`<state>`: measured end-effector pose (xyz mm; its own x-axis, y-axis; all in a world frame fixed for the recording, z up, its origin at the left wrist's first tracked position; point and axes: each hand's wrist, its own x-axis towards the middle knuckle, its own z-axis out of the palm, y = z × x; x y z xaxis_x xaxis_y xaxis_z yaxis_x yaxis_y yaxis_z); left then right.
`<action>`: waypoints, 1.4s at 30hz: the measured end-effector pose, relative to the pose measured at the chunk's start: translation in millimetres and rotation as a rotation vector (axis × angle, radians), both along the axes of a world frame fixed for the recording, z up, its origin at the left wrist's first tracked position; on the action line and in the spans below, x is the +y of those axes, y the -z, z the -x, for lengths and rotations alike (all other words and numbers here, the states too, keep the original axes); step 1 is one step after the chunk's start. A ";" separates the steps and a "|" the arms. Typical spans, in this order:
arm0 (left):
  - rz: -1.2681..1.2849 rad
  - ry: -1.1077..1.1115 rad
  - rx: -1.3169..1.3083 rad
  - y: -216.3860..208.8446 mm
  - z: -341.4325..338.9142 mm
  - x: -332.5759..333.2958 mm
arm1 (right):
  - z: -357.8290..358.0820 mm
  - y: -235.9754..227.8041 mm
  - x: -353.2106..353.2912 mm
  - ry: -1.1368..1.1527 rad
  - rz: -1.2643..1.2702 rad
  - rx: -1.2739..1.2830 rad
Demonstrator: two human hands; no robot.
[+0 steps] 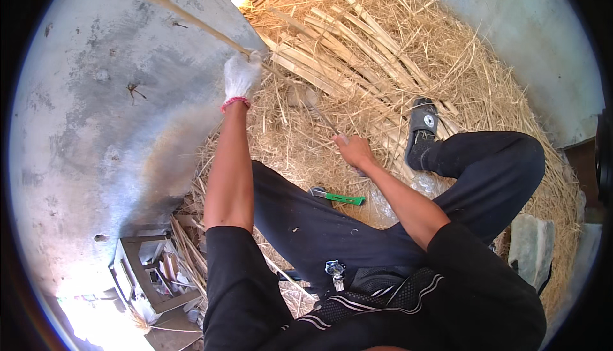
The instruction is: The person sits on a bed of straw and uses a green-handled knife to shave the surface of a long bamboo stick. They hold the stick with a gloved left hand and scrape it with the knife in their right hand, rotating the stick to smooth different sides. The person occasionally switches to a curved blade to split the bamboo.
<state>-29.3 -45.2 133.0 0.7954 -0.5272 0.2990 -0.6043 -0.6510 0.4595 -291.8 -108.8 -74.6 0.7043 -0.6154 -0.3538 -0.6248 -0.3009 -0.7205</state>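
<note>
Straw fills upper right; gloved left hand, upper left, grasps stick, probably light, stiff, best held mid-length; right hand, centre, clenches thin tool.

Readable words or numbers: none that I can make out. One sign noted: a round white emblem with a dark star, on the strap of my dark sandal, toward the strap's right edge. Watch at my waist: dial markings too small for me to read.
</note>
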 end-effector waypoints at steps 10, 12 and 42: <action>0.037 -0.043 -0.027 -3.3 -10.1 6.9 | -16.2 -86.3 50.0 -0.001 -0.038 -0.252; -0.006 -0.079 -0.077 -5.7 -10.1 9.8 | -8.5 -86.8 59.3 0.004 -0.065 -0.281; 0.056 -0.056 -0.126 1.6 -10.7 2.2 | -10.8 -63.6 24.1 0.141 0.061 -0.525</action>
